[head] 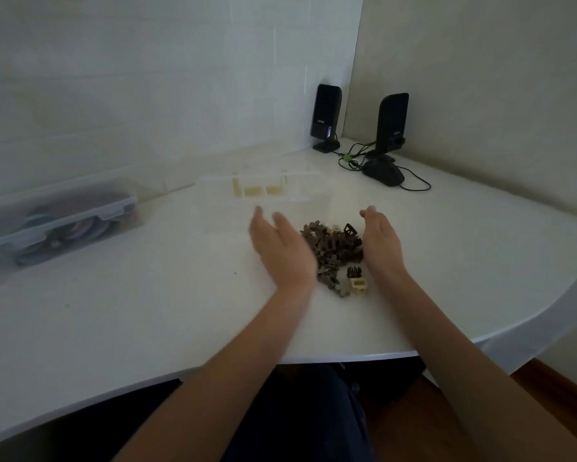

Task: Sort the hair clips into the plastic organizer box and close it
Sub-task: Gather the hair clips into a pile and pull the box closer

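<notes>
Pile of brown, black and cream hair clips [334, 250] heaped on white table [147, 311], flanked by left hand [282, 251] and right hand [380, 243], fingers straight, nothing gripped, clear organizer box [263, 191] lying open just behind, blurred.

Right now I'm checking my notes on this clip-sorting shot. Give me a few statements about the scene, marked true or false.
1. Both hands flank the pile of hair clips. True.
2. The left hand grips a clip. False: its fingers are straight and hold nothing.
3. The clear organizer box lies beyond the pile. True.
4. The right hand rests on the speakers. False: the two black speakers stand far off in the corner.
</notes>
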